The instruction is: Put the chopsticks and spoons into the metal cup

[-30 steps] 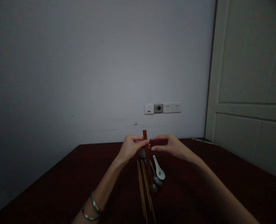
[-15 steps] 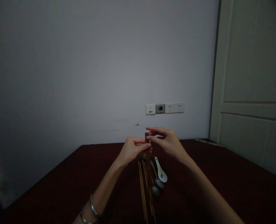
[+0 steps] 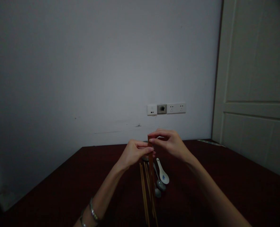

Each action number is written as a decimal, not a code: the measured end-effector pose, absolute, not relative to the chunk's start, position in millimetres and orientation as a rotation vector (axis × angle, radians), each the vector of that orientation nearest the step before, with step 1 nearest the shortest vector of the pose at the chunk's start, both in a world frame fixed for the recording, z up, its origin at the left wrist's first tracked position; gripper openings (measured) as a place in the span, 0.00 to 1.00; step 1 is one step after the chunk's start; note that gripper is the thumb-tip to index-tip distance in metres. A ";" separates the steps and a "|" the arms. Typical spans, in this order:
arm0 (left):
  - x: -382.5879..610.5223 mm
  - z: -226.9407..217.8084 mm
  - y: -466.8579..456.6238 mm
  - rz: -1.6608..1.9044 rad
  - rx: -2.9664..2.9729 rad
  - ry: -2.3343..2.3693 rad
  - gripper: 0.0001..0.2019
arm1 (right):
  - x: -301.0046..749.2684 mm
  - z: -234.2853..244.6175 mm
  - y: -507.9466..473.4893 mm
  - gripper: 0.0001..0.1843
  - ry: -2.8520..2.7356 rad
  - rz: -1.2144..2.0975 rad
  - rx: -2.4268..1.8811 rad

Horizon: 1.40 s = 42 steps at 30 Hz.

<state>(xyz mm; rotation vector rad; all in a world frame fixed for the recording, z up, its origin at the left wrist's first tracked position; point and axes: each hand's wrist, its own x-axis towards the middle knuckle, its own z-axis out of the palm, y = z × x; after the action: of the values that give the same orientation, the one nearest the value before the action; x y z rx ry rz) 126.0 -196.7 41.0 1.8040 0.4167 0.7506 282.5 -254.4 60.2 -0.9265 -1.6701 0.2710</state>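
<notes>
My left hand [image 3: 132, 152] pinches a pair of reddish-brown chopsticks [image 3: 151, 157] and holds them nearly upright above a dark red table [image 3: 59, 189]. The fingers of my right hand [image 3: 170, 142] are closed on the top end of the same chopsticks. Several pale wooden chopsticks [image 3: 144, 192] lie on the table below my hands. A white ceramic spoon [image 3: 163, 172] with a blue mark and two grey spoons [image 3: 159, 186] lie just right of them. Bangles circle my left wrist [image 3: 92, 214].
A grey wall stands behind the table, with a row of sockets [image 3: 166, 108]. A white door [image 3: 255, 88] is at the right. A pale flat strip [image 3: 211, 142] lies at the table's far right corner.
My right hand has risen from beside the chopsticks and closed its fingers on their top end. The left hand has kept its grip.
</notes>
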 end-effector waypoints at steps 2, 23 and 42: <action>126.1 40.3 -196.1 0.742 1.803 0.422 0.13 | 283.1 59.6 -254.1 0.08 -1.679 0.241 -0.924; 126.4 38.9 -191.7 0.789 1.867 0.443 0.12 | 279.0 56.4 -252.6 0.10 -1.613 0.225 -0.969; 125.1 37.2 -191.7 0.773 1.834 0.402 0.13 | 283.4 58.3 -253.0 0.09 -1.721 0.152 -0.924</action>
<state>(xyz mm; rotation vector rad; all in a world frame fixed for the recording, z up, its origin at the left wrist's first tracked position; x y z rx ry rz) 125.1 -191.7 37.2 1.8336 0.4019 0.7734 283.4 -253.0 58.3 -0.9241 -1.7209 0.1517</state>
